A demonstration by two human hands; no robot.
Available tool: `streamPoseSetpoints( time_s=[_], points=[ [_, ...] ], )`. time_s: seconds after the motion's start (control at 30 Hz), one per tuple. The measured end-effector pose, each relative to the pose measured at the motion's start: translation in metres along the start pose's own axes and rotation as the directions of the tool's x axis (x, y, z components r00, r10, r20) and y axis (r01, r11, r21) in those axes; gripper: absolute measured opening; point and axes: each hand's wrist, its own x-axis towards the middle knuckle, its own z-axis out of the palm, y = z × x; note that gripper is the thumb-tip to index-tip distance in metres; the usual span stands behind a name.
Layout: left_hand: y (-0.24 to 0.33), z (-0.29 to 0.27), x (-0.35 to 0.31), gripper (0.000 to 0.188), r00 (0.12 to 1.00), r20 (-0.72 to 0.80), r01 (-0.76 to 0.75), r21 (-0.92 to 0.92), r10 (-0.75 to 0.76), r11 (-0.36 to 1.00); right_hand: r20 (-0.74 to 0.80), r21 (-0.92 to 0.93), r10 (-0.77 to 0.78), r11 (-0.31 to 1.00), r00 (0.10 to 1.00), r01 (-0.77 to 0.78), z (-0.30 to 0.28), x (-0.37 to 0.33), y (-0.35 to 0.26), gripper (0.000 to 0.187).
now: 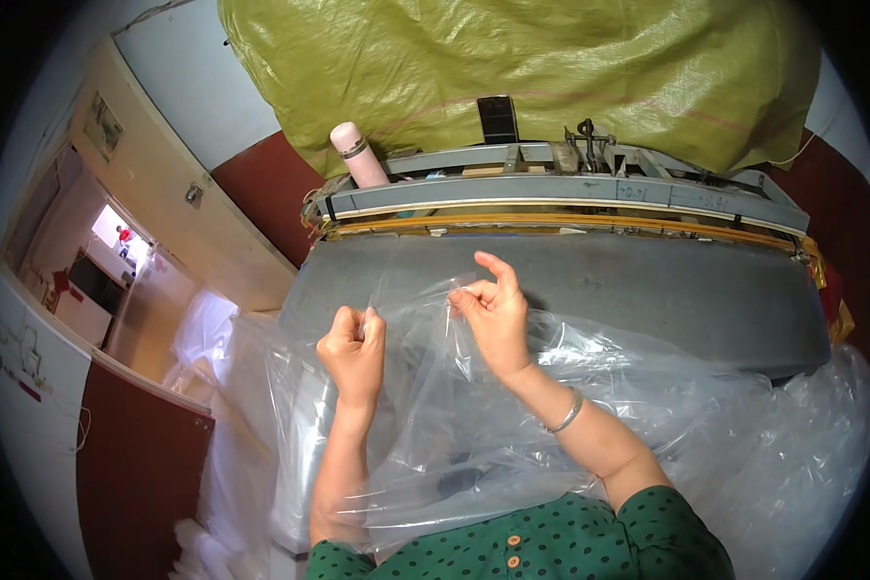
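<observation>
A large clear plastic sheet [590, 367] drapes over the front of a dark grey work surface [667, 290] and across my lap. My left hand [353, 353] is closed in a fist, thumb up, gripping the sheet's edge. To its right, my right hand [493, 314] pinches another part of the film between thumb and a bent finger, while the index finger points up and away. Between the two hands the film hangs in thin folds. A silver bracelet [565, 411] circles my right wrist.
Behind the surface runs a grey metal frame [570, 188] with a clamp [590, 145]. A pink bottle [358, 155] and a black phone [497, 119] rest there. Yellow-green woven sheeting [551, 58] covers the back. An open door [164, 164] stands left, with a distant person beyond.
</observation>
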Motion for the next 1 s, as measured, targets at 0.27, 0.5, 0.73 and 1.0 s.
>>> streamPoseSetpoints(
  time_s=[0.27,0.5,0.73,1.0],
  points=[
    [0.01,-0.003,0.008,0.01,0.884,0.44,-0.154,-0.047,0.159,0.987,-0.028,0.02,0.143,0.99,0.989,-0.143,-0.039,0.029,0.004,0.008],
    [-0.058,-0.007,-0.049,0.016,0.326,0.934,0.026,-0.166,0.149,0.986,-0.362,-0.842,-0.423,0.53,0.831,-0.097,-0.331,0.059,-0.097,0.022],
    [-0.228,-0.076,-0.114,0.021,0.122,0.973,0.169,0.174,-0.196,0.97,-0.348,-0.624,-0.546,-0.471,0.762,-0.623,-0.624,-0.094,-0.283,0.033],
    [-0.32,-0.228,0.085,0.011,0.403,0.723,-0.093,0.643,-0.562,0.76,-0.438,-0.539,-0.517,-0.503,0.735,-0.675,-0.599,-0.055,-0.26,0.034]
  ],
)
